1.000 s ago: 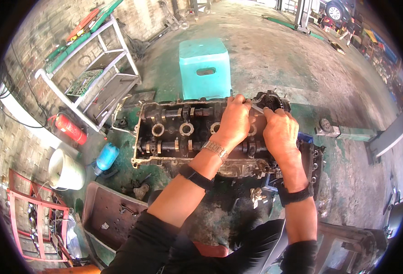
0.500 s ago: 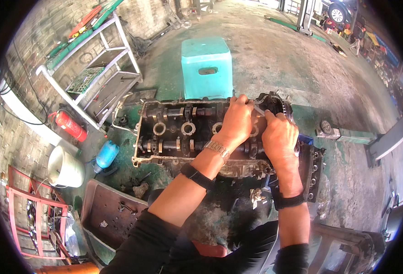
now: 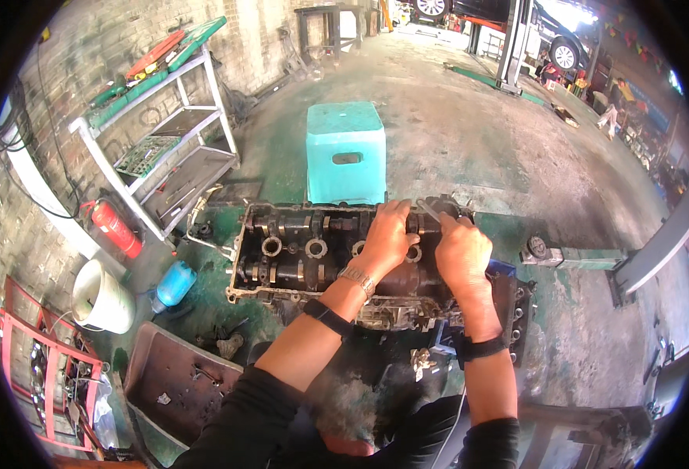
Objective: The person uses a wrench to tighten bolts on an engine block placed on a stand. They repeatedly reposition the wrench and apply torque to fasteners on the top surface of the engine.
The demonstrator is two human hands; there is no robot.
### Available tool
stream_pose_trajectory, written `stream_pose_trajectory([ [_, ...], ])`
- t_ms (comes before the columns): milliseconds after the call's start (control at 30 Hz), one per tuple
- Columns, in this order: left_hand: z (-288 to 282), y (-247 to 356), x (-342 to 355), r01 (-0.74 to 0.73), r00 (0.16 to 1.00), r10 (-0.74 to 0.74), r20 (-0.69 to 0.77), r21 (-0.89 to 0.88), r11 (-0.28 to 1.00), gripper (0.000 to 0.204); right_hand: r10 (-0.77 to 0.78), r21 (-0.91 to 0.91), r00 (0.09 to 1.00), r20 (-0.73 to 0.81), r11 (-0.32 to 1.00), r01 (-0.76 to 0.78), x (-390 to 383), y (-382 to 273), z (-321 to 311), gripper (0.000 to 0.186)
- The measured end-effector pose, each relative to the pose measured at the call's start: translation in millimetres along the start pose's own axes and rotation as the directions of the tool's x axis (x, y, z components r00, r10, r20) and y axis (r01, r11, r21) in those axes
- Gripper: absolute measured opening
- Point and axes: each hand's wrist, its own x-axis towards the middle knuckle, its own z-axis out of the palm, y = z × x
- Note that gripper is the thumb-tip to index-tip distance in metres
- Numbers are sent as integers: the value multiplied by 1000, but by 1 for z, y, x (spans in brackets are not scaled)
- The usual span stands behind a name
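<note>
An open engine cylinder head, with camshafts and round ports, lies crosswise in front of me. My left hand is closed at its far edge, right of the middle, fingers bent, thumb out; what they hold is hidden. My right hand, just right of it, is closed on a grey metal tool that slants up-left toward the far rim and my left fingertips. Which kind of tool it is I cannot tell.
Beyond the engine stand a turquoise stool and, farther right, a lift post with cars. At left are a tool cart, fire extinguisher, blue jug, white bucket, red rack and plastic tray.
The view has tilted up, so engine and hands appear lower. My left thumb now shows beside the bent fingers; my right hand still holds the tool.
</note>
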Motion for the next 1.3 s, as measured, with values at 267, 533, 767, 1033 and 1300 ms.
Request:
stream_pose_trajectory([
  [267, 2, -3, -1, 28, 1000, -28, -4, -16, 999, 75, -33, 5, 997, 74, 999, 33, -4, 6, -3, 19],
  [533, 5, -6, -3, -3, 999, 3, -32, -2, 1000, 67, -17, 14, 996, 92, 1000, 16, -7, -4, 7, 17],
  [767, 5, -11, -2, -35, 998, 39, 51, -71, 997, 56, -91, -19, 980, 179, 995, 96, 5, 3, 4, 16],
  [1033, 9, -14, -2, -36, 999, 37, 9, -19, 999, 46, -139, 65, 979, 148, 989, 131, 3, 11, 3, 17],
  [1300, 7, -11, 0, -43, 999, 43, 31, 11, 999, 44, -167, 56, 982, 93, 985, 162, 1, 13, 6, 19],
])
